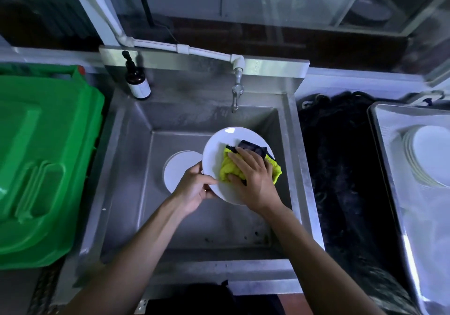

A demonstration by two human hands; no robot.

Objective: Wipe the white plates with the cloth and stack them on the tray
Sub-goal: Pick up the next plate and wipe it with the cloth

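Note:
Over the steel sink I hold a white plate tilted toward me. My left hand grips its lower left rim, thumb on the face. My right hand presses a yellow cloth with a dark edge flat against the plate's lower right. Behind the left hand, more white plates lie stacked on the sink floor. At the far right a metal tray carries a stack of white plates.
The sink has a tap at the back and a dark pump bottle on its left corner. A green plastic bin lid lies left. Dark netting-like material fills the gap between sink and tray.

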